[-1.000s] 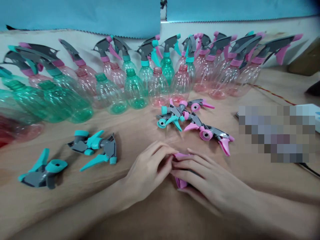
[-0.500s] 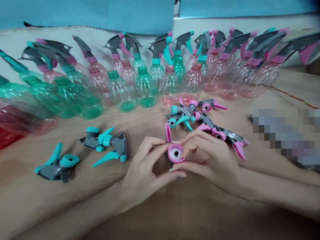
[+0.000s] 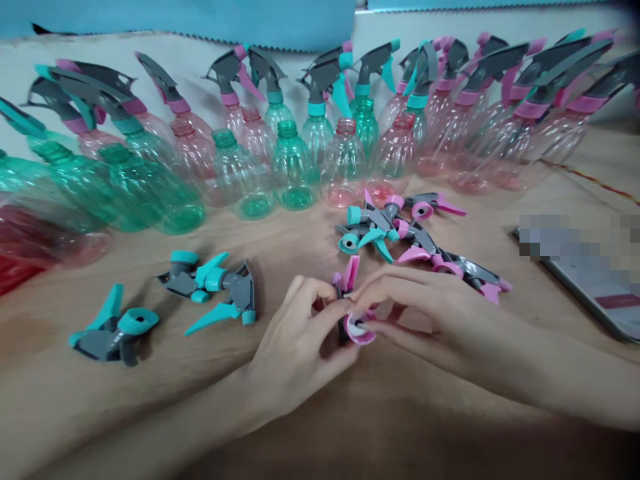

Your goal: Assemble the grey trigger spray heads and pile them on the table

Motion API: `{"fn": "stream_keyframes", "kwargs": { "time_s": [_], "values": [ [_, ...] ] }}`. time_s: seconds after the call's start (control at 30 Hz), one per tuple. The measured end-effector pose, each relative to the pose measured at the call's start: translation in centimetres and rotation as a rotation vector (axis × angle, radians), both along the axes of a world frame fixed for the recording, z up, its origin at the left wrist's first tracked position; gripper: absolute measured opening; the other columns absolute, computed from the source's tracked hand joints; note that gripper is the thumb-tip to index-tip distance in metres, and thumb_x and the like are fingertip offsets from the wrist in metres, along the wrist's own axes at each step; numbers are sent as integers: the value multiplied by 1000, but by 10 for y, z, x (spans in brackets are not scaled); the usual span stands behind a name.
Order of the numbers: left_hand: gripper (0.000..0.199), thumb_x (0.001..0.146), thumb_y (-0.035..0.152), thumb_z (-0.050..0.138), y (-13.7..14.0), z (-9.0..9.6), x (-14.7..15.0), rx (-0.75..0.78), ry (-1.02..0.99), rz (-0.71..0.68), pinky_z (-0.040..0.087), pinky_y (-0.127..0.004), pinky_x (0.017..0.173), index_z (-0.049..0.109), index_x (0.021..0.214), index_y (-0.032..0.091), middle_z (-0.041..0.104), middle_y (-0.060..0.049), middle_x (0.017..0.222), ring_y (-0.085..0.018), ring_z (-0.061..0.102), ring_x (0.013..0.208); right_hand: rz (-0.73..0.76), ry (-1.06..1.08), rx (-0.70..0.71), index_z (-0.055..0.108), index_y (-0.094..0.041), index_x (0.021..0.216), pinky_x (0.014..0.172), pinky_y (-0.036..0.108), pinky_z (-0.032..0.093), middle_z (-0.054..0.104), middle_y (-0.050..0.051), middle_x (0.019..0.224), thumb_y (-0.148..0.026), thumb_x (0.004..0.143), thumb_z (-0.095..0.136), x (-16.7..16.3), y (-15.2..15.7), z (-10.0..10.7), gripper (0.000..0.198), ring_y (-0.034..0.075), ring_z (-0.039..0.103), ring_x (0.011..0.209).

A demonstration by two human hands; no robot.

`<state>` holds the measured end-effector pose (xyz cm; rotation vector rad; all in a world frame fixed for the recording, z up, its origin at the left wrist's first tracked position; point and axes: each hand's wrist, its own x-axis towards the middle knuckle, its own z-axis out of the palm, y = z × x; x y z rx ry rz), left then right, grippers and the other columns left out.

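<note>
A pink and grey trigger spray head [image 3: 361, 332] is between my hands, its pink collar facing me with a white disc inside. My left hand [image 3: 303, 333] is closed around the grey body from the left. With fingers pinched at the collar, my right hand [image 3: 417, 317] grips the same spray head from the right; one fingertip is at the collar's opening. The pink trigger [image 3: 351, 272] points away from me. Teal and grey spray heads [image 3: 227, 290] lie to the left of my left hand. Beyond my right hand is a pile of pink and teal spray heads [image 3: 385, 227].
Open green bottles [image 3: 294, 170] and pink bottles [image 3: 345, 167] stand across the back. Behind them are several bottles with spray heads fitted [image 3: 317, 100]. Clear and red bottles [image 3: 30, 233] crowd the left edge. A phone [image 3: 590, 287] lies at the right, near a twisted cord [image 3: 590, 179].
The spray head has tipped so its collar faces lower. My right fingers have shifted over the collar, covering part of it. The view has shifted slightly.
</note>
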<state>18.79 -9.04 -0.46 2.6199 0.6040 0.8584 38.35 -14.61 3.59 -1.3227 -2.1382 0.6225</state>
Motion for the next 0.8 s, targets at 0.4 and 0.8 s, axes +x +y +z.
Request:
{"fn": "stream_keyframes", "kwargs": {
  "time_s": [0.4,0.8],
  "values": [
    [26,98,33,42,2,-1,0,-7,108,-92,44,-28,62,61,101,16,54,-4,82,-17,47,77,-65,45,-142,53,-21,105,62,25,45,61,0,88,-14,78,56,-7,-1,-10,27,13,58,74],
    [24,96,15,36,-2,-2,1,178,220,-82,40,-27,56,58,87,13,50,-5,78,-18,41,75,-54,-122,49,45,-19,106,59,30,45,59,5,96,-7,73,44,-18,-16,-16,35,17,57,74]
  ]
}}
